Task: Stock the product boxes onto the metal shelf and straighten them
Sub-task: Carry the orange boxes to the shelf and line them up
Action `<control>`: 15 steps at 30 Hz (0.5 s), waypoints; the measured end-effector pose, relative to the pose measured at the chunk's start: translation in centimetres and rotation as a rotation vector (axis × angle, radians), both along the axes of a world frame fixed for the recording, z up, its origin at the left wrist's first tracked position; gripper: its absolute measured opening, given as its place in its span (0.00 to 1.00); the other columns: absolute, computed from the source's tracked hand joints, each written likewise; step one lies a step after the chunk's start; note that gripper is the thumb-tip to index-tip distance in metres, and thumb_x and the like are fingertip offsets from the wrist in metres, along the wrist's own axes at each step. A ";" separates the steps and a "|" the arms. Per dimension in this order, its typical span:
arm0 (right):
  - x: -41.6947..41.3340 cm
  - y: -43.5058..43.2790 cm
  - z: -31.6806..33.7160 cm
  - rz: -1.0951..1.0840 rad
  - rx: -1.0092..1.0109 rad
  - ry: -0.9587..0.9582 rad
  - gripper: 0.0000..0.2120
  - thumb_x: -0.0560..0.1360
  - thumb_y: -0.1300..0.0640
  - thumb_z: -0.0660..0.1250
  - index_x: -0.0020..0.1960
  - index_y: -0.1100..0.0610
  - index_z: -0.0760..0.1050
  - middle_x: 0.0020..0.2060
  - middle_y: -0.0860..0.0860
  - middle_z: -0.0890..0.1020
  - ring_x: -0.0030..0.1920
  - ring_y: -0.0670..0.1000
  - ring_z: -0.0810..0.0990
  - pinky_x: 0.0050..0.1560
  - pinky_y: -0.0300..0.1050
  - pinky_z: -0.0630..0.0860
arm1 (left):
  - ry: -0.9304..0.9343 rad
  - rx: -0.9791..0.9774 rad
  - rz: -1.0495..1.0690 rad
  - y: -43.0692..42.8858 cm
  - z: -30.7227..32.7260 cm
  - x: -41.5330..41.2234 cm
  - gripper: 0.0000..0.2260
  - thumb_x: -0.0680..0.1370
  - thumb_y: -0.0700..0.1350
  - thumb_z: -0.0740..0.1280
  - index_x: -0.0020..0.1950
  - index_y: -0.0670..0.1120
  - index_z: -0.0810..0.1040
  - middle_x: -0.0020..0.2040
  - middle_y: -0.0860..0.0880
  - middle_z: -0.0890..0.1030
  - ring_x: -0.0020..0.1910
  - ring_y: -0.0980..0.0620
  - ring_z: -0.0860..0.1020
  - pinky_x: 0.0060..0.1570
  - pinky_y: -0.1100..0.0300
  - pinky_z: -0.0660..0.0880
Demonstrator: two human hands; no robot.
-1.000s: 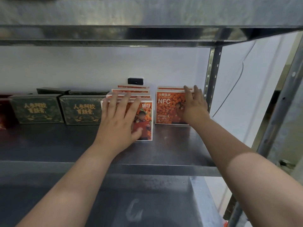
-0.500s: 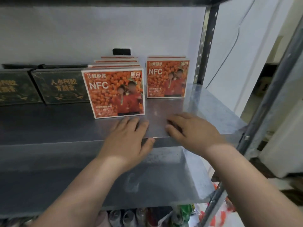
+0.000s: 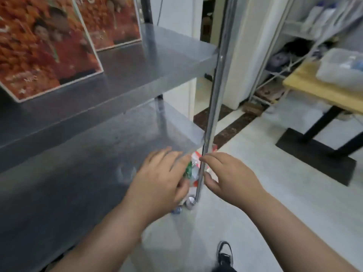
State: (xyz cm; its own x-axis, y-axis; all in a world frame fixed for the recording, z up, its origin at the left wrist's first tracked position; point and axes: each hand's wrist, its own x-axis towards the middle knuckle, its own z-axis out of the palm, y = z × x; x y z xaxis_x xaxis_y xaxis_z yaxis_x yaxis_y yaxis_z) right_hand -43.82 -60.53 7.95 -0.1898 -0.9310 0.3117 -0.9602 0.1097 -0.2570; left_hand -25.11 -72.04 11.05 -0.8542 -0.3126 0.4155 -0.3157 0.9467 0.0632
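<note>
Two orange product boxes stand upright on the metal shelf (image 3: 176,61) at the upper left: a near one (image 3: 45,46) and a smaller-looking one behind it to the right (image 3: 112,20). My left hand (image 3: 159,183) hovers low over the lower shelf's front right corner, fingers loosely apart, holding nothing. My right hand (image 3: 229,177) is just right of the shelf's front upright post (image 3: 214,95), fingers curled apart and empty. Both hands are well below and away from the boxes.
Under the lower shelf, bottles and red-white packaging (image 3: 193,167) lie on the floor by the post. A wooden table (image 3: 318,89) with a plastic container (image 3: 341,65) stands at right, with a wire rack (image 3: 275,75) behind it. My shoe (image 3: 225,254) is on the pale floor.
My view swung down and to the right. Both hands left the boxes and dropped from the upper shelf to the lower shelf's front right corner, empty.
</note>
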 end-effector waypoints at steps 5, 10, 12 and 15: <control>3.7 11.1 -4.3 -0.308 0.313 -0.143 0.17 0.78 0.49 0.64 0.65 0.49 0.77 0.59 0.46 0.82 0.59 0.53 0.81 0.48 0.48 0.80 | -0.204 0.193 -0.172 4.8 -5.5 -0.8 0.18 0.73 0.51 0.66 0.61 0.47 0.78 0.51 0.49 0.80 0.53 0.44 0.79 0.53 0.49 0.76; 7.8 20.9 -6.2 -0.565 0.497 -0.276 0.21 0.82 0.46 0.58 0.74 0.46 0.67 0.70 0.43 0.73 0.69 0.49 0.71 0.60 0.47 0.75 | -0.501 0.202 -0.354 10.6 -9.3 -1.4 0.24 0.75 0.58 0.57 0.67 0.49 0.75 0.59 0.51 0.78 0.59 0.46 0.76 0.58 0.49 0.74; 10.1 24.8 -6.9 -0.662 0.509 -0.316 0.21 0.82 0.46 0.58 0.74 0.46 0.67 0.70 0.43 0.74 0.69 0.49 0.71 0.60 0.48 0.75 | -0.538 0.204 -0.455 13.5 -10.8 -1.0 0.26 0.75 0.58 0.57 0.68 0.48 0.75 0.59 0.50 0.79 0.59 0.45 0.77 0.59 0.48 0.74; 14.3 31.2 -8.0 -0.812 0.514 -0.372 0.21 0.82 0.46 0.59 0.74 0.47 0.68 0.68 0.45 0.75 0.69 0.51 0.72 0.60 0.48 0.75 | -0.574 0.158 -0.609 19.1 -12.4 -0.1 0.26 0.74 0.58 0.58 0.67 0.47 0.77 0.58 0.49 0.81 0.56 0.45 0.79 0.56 0.48 0.77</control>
